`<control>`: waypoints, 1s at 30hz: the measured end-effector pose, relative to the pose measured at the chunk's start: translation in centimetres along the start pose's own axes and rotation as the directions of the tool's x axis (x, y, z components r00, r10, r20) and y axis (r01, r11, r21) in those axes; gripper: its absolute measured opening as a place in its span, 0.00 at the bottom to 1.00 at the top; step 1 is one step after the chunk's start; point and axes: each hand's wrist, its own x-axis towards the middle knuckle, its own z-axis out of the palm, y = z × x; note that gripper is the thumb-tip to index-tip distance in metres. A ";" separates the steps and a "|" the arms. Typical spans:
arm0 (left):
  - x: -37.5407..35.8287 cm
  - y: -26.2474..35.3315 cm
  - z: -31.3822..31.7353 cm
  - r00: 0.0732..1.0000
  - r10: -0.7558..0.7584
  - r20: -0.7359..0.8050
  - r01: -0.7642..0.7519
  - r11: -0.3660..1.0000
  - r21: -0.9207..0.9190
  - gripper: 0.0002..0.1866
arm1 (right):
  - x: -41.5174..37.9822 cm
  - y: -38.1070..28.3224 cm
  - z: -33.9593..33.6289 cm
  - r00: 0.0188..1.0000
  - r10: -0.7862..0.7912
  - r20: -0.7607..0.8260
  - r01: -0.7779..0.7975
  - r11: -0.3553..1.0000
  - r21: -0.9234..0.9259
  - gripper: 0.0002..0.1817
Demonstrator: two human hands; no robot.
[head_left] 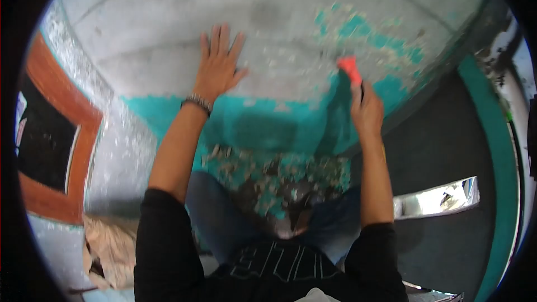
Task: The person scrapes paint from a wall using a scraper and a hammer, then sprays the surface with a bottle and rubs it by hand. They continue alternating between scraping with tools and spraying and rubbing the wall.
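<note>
My left hand (218, 66), with a bracelet at the wrist, lies flat on the bare grey part of the wall (168, 67), fingers spread. My right hand (367, 109) grips a paint scraper (349, 70) with a red head and a dark handle. Its head is at the wall, beside patches of turquoise paint (358, 25); the blade's edge is too blurred to make out. Below both hands runs a band of turquoise paint (251, 126) with a ragged upper edge. The scraper and my right arm cast a shadow across it.
Paint flakes (274, 182) litter the floor between my knees. To the left are an orange-brown frame (64, 106) and a crumpled brown sack (112, 246). At right, a shiny silvery strip (439, 200) lies on a dark surface (430, 134) edged in turquoise.
</note>
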 end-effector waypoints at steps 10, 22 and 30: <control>-4.6 15.4 -9.9 0.909 -0.205 0.364 0.258 -0.408 -0.876 0.29 | -6.2 -11.8 -0.1 0.911 -0.252 0.325 -0.055 0.707 0.705 0.24; -0.6 16.5 -2.7 0.912 0.106 0.397 0.411 -0.215 -0.886 0.13 | -38.5 7.7 -27.0 0.413 0.755 0.509 -0.908 0.380 0.174 0.27; -0.9 19.6 -1.4 0.900 0.266 0.345 0.415 -0.281 -0.865 0.15 | -81.0 0.2 -23.1 -0.344 0.925 -0.160 -0.907 -0.284 0.311 0.23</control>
